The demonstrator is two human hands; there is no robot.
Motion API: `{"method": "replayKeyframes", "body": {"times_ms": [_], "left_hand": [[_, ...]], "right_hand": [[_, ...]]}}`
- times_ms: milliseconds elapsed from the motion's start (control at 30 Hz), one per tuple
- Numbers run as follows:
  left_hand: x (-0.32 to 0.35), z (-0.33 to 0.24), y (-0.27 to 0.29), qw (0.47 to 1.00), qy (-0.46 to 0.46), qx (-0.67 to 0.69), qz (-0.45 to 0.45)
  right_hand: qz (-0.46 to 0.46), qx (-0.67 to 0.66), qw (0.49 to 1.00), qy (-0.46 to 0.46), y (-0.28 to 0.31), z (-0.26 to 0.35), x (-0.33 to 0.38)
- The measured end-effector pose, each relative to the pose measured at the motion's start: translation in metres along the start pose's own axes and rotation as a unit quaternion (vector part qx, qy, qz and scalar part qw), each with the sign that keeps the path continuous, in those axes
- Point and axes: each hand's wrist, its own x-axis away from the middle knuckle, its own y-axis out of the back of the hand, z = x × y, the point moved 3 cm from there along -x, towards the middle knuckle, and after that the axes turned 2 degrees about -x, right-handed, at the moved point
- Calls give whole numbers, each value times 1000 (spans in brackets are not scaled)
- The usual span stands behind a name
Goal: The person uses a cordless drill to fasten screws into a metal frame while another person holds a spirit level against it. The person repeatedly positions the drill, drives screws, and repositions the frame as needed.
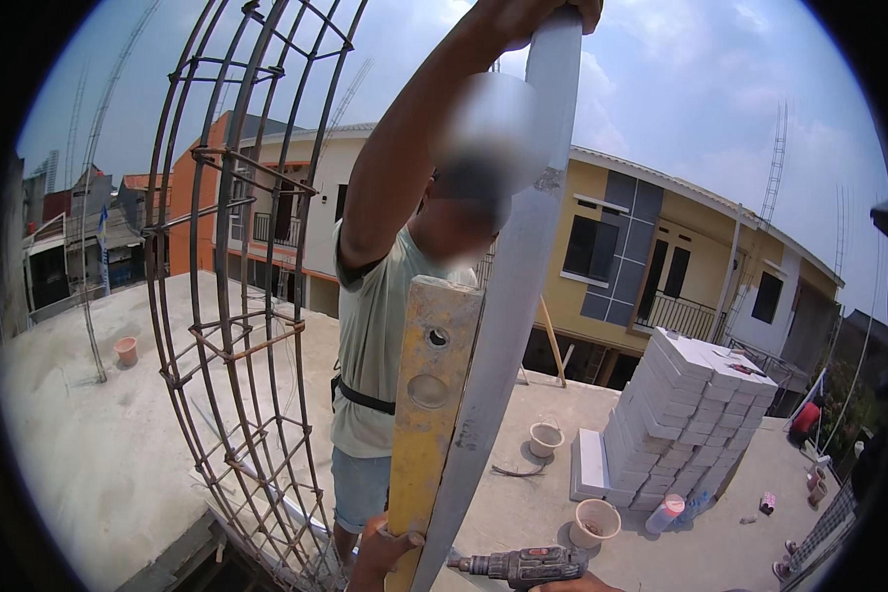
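Observation:
My left hand (383, 551) is closed around the lower part of a worn yellow spirit level (429, 414). The level stands nearly upright along the side of a long grey beam (508, 296), which leans slightly to the right at the top. At the lower edge, my right hand (574, 584) is partly cut off and holds a power drill (525, 566). Its chuck points left toward the beam's lower part. Facing me, a co-worker (377, 326) in a pale shirt has an arm raised, with a hand (533, 18) at the beam's top.
A tall rebar cage (232, 296) rises at the left. Stacked pale blocks (686, 414) stand at the right, with buckets (595, 523) and a pink-white container (665, 513) nearby. The concrete slab (99, 434) has an edge at lower left; houses stand behind.

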Motion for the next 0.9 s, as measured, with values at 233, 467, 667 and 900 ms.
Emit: {"method": "replayKeyframes", "body": {"times_ms": [233,467,667,900], "left_hand": [[-23,-83,-30,988,-132,-76,-2],[-28,-105,-39,992,-108,-55,37],[-33,-121,-53,991,-124,-19,50],[-54,-189,-80,975,-210,-49,45]], "right_hand": [[-11,2,1000,26,-14,2,6],[-14,2,999,42,-18,2,8],[-17,-5,999,41,-14,0,12],[-14,-18,999,42,-5,-1,11]]}}
